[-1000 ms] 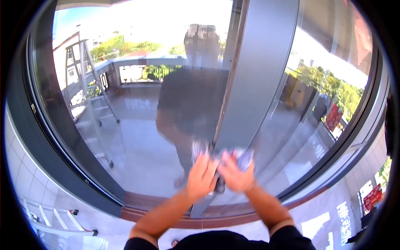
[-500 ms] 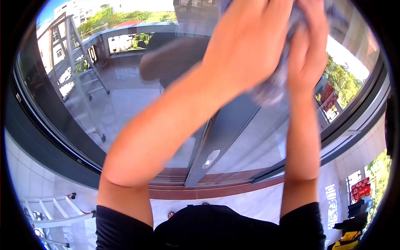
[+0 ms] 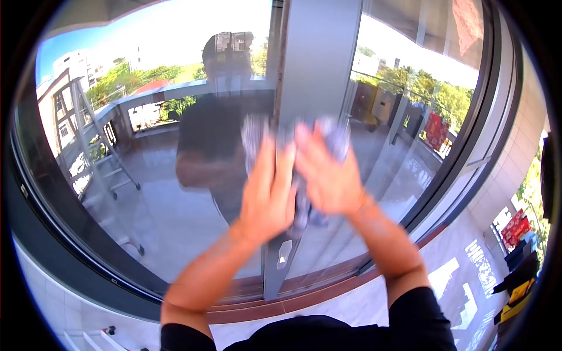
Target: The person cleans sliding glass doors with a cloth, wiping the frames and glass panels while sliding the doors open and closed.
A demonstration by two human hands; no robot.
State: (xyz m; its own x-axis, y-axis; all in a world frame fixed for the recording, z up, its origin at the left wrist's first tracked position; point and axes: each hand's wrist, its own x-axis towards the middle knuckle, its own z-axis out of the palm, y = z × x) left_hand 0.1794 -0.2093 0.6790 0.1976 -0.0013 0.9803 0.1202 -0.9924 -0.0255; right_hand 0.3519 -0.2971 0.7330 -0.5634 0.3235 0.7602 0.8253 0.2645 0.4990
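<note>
A bunched grey-and-white cloth (image 3: 335, 138), smeared by motion, lies against the dark grey middle frame of a sliding glass door (image 3: 319, 64). My left hand (image 3: 266, 196) presses the cloth's left part, fingers pointing up. Beside it, my right hand (image 3: 329, 180) holds the right part, its fingers slanting up and left. A fold of cloth hangs between and below my hands. Just under them, a light recessed door handle (image 3: 284, 253) shows on the frame. My palms and part of the cloth are hidden behind my hands.
The left glass pane (image 3: 158, 199) reflects a person, a ladder (image 3: 99, 134) and a balcony railing. A reddish-brown sill (image 3: 252, 315) runs along the bottom. At lower left is part of a white ladder (image 3: 93, 340). Red and yellow items (image 3: 518, 289) stand at the right.
Both hands have come down with the cloth from the upper right to the middle frame. My view has tilted upward, and the person's reflection now shows more fully.
</note>
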